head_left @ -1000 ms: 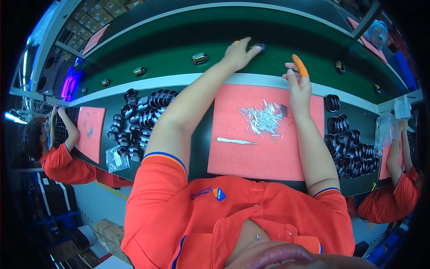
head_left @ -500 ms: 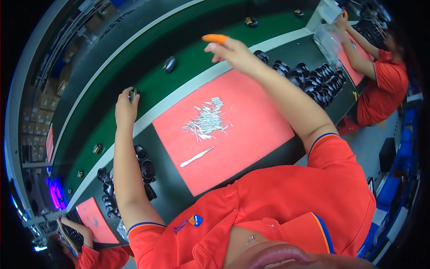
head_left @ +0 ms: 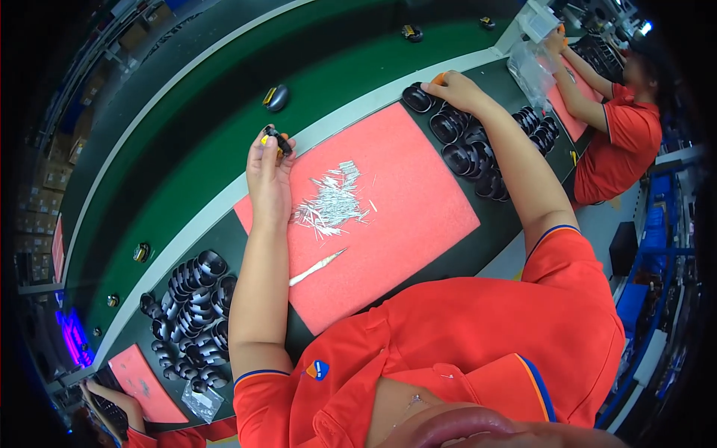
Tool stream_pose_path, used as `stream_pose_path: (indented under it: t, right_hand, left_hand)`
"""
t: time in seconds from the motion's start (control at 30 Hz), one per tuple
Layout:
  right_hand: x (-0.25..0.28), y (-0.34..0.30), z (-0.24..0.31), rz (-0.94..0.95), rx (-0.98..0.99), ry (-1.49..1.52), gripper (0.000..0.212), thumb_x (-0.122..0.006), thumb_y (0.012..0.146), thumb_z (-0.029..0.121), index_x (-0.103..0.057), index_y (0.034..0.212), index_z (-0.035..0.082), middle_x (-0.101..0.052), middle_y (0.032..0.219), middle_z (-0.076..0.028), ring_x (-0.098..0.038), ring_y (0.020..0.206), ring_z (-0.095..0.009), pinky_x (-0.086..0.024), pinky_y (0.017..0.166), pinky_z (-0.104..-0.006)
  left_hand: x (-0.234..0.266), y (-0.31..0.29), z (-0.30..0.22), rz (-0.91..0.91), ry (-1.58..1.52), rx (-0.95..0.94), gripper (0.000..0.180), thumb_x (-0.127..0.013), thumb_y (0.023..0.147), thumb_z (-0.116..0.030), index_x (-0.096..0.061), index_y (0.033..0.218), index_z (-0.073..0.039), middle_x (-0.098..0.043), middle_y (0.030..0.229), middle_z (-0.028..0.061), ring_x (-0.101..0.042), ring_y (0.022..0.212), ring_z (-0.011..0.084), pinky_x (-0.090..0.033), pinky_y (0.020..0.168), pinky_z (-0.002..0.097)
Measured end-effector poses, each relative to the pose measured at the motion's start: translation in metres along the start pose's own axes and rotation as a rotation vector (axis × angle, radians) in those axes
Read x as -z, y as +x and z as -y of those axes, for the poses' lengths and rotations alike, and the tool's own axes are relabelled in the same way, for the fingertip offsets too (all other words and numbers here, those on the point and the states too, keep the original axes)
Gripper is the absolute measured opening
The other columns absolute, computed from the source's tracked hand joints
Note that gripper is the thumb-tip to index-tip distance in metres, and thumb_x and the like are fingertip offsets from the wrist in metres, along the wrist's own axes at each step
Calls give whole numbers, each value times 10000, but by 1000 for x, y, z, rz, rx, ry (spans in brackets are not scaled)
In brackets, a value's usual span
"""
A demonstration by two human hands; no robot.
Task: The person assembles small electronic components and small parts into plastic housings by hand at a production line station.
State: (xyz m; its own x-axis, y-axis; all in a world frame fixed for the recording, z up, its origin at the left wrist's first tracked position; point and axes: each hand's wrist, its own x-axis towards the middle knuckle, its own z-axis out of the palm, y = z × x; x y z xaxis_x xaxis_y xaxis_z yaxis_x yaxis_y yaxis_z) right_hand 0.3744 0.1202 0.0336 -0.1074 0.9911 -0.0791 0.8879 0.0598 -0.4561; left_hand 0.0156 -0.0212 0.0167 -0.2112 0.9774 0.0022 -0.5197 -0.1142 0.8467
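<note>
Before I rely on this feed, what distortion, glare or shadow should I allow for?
All in the head view: the white conveyor rail bows with fisheye distortion; the purple light at far left glares; a dark band shades the green belt.

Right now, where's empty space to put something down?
The pink mat is bare between its white sticks and its right edge. The green belt is bare between the grey piece and the yellow-black one farther right. Black shells crowd either side of the mat.
</note>
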Motion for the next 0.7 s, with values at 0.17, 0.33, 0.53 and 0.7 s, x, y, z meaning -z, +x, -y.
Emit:
stream_pose_path:
  t: [0.17,0.33,0.53,0.7]
  right_hand:
    - [4,-1,13,104,4,152,480,-678,801,424,-650,925,-39,-657,866,-116,-606,798,-181,-455,767,-289]
    - [3,4,23,-110,55,-32,522,-695,778,432,-588,1013,-21,-621,767,-80,-594,719,-170,-460,670,-273]
    - [-9,-6,72,-154,141,511,501,-585,887,427,-582,1202,37,-621,907,-48,-570,693,-96,-437,645,-225]
    - [-44,-32,149,98,157,784,468,-503,939,400,-542,1280,82,-558,802,-15,-464,677,-75,-374,657,-217]
  left_hand:
    - [2,0,-2,10,12,22,324,-572,937,-237,-511,1199,-56,-591,1030,65,-581,944,148,-465,812,265]
    - [3,-1,-3,-14,15,5,385,-549,947,-228,-465,1277,-49,-584,1044,70,-573,916,134,-456,775,256]
    - [10,3,-1,-32,-57,-3,448,-474,977,-261,-395,1360,-42,-563,1079,77,-555,949,140,-448,784,258]
    - [7,-2,-5,-37,-93,-42,472,-433,991,-247,-348,1374,15,-533,1158,141,-553,1068,205,-415,930,304]
